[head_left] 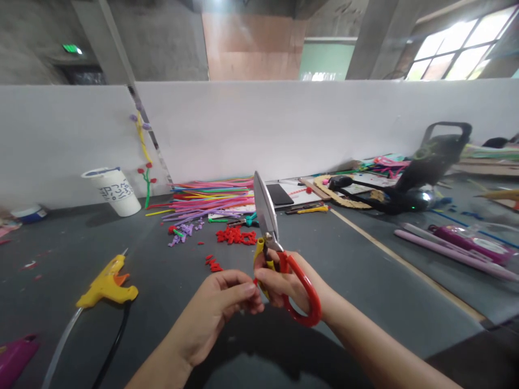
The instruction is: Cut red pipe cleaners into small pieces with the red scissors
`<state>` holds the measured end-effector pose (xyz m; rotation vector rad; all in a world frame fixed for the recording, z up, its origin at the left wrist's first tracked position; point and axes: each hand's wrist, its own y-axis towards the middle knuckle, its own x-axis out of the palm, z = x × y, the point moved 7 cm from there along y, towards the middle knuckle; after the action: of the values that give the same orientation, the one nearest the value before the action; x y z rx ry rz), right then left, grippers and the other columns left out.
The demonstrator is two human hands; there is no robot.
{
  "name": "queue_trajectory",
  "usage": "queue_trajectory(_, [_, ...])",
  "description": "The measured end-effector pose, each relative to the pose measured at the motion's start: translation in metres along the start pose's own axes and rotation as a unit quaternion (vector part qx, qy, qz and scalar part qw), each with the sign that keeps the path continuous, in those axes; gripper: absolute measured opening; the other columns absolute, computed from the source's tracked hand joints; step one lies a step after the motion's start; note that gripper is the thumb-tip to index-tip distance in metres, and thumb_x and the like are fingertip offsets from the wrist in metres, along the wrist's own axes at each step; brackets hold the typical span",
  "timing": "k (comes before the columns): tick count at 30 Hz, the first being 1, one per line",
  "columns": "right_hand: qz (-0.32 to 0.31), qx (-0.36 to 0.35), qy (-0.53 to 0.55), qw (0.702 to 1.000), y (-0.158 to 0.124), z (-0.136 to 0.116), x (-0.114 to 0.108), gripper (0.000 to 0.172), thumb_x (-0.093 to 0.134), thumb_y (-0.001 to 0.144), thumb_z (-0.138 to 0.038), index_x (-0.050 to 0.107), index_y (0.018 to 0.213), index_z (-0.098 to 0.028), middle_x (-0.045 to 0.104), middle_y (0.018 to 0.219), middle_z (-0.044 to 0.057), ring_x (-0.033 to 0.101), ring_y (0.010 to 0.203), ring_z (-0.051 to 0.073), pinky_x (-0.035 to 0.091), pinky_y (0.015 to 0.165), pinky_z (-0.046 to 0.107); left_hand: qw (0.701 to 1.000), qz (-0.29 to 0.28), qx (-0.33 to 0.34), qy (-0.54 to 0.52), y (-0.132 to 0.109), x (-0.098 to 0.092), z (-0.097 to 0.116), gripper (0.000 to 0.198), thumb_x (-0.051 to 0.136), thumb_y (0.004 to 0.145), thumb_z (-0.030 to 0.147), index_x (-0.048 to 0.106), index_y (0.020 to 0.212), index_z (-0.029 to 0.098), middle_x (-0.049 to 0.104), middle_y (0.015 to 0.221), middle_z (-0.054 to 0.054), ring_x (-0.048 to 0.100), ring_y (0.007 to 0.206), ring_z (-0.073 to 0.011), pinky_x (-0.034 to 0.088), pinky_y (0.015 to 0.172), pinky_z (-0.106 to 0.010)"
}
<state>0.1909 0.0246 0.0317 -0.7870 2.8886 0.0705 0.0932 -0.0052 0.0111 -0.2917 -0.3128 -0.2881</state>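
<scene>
My right hand [284,283] grips a pair of scissors [267,221] by their red handle loop, the closed steel blades pointing up and away. A short yellow pipe cleaner piece [259,249] stands beside the blade pivot. My left hand [221,305] is closed with its fingertips pinched at the lower end of that yellow piece, touching my right hand. Both hands hover over the dark grey table [170,281]. Small red cut bits [235,235] and purple cut bits [184,232] lie just beyond the hands.
A bundle of coloured pipe cleaners [211,197] lies against the white partition [259,124]. A yellow glue gun [107,283] with its cable rests at left. A white paper cup [113,190] stands far left. A black device with a handle [425,167] and pink items [470,243] sit at right.
</scene>
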Motion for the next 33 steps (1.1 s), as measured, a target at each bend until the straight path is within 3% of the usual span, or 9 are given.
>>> queue_trajectory(5, [0.053,0.006,-0.001,0.999,0.001,0.004,-0.006,0.027,0.045,0.078,-0.037,0.045,0.058,-0.019,0.042,0.036,-0.006,0.044,0.035,0.01,0.037,0.039,0.021,0.999,0.03,0.028,0.001,-0.001,-0.004,0.005,0.01,0.061,0.069,0.019,0.06,0.061,0.013,0.06,0.059,-0.001,0.054,0.061,-0.0124,0.04,0.064,-0.024])
queue_trajectory(11, [0.088,0.038,-0.004,0.995,0.0,0.009,-0.003,0.012,0.057,0.064,-0.029,0.052,0.067,-0.018,0.044,0.043,-0.008,0.039,0.033,0.006,0.03,0.033,0.017,0.997,0.033,0.044,0.055,0.0,-0.009,0.005,0.01,0.058,0.071,0.018,0.06,0.063,0.014,0.061,0.059,-0.001,0.053,0.061,-0.0113,0.038,0.062,-0.022])
queue_trajectory(15, [0.141,0.044,-0.006,0.989,-0.001,0.006,-0.011,0.01,0.05,0.068,-0.028,0.048,0.064,-0.019,0.039,0.037,-0.009,0.037,0.032,0.007,0.031,0.035,0.017,0.996,0.038,0.056,0.063,0.001,-0.009,0.004,0.009,0.058,0.07,0.018,0.059,0.062,0.015,0.06,0.06,0.001,0.053,0.062,-0.0115,0.038,0.064,-0.022])
queue_trajectory(19, [0.124,0.057,-0.009,0.991,-0.003,0.007,-0.012,0.009,0.046,0.069,-0.025,0.051,0.073,-0.018,0.037,0.033,-0.01,0.039,0.032,0.008,0.031,0.034,0.017,0.982,0.064,0.076,0.162,0.001,-0.012,0.008,0.012,0.057,0.072,0.025,0.058,0.063,0.017,0.059,0.061,0.001,0.053,0.063,-0.0123,0.039,0.065,-0.023])
queue_trajectory(22, [0.105,0.062,-0.066,0.99,-0.002,0.011,-0.011,0.013,0.045,0.07,-0.03,0.05,0.067,-0.019,0.036,0.036,-0.01,0.037,0.031,0.007,0.032,0.035,0.017,0.929,0.11,0.135,0.328,0.002,-0.026,0.026,0.015,0.054,0.073,0.03,0.057,0.065,0.018,0.057,0.064,0.001,0.053,0.066,-0.0142,0.039,0.063,-0.023])
queue_trajectory(23, [0.109,0.06,-0.089,0.988,-0.002,0.013,-0.012,0.014,0.044,0.071,-0.031,0.048,0.064,-0.019,0.036,0.037,-0.009,0.037,0.032,0.007,0.033,0.036,0.018,0.895,0.136,0.164,0.391,0.002,-0.034,0.035,0.015,0.051,0.074,0.031,0.057,0.067,0.019,0.058,0.067,0.0,0.053,0.069,-0.015,0.04,0.065,-0.024])
queue_trajectory(25, [0.128,0.054,-0.124,0.983,0.0,0.017,-0.019,0.012,0.045,0.069,-0.03,0.045,0.062,-0.019,0.037,0.042,-0.009,0.038,0.035,0.007,0.033,0.038,0.018,0.785,0.217,0.185,0.551,0.002,-0.053,0.052,0.016,0.046,0.076,0.031,0.057,0.069,0.02,0.059,0.072,0.0,0.054,0.071,-0.0153,0.039,0.068,-0.025])
queue_trajectory(26, [0.139,0.05,-0.14,0.979,0.002,0.019,-0.023,0.009,0.046,0.067,-0.027,0.045,0.062,-0.019,0.038,0.045,-0.008,0.04,0.038,0.007,0.033,0.04,0.018,0.76,0.243,0.181,0.575,0.004,-0.063,0.056,0.015,0.047,0.075,0.029,0.056,0.069,0.02,0.058,0.074,0.0,0.053,0.071,-0.0161,0.039,0.068,-0.026])
queue_trajectory(33, [0.198,0.032,-0.287,0.937,0.002,0.018,-0.047,0.013,0.05,0.065,-0.028,0.046,0.056,-0.02,0.043,0.048,-0.003,0.032,0.045,0.01,0.023,0.044,0.021,0.706,0.233,0.119,0.658,0.028,-0.094,0.039,0.013,0.048,0.069,0.015,0.058,0.061,0.019,0.054,0.067,-0.001,0.051,0.063,-0.0151,0.035,0.059,-0.025])
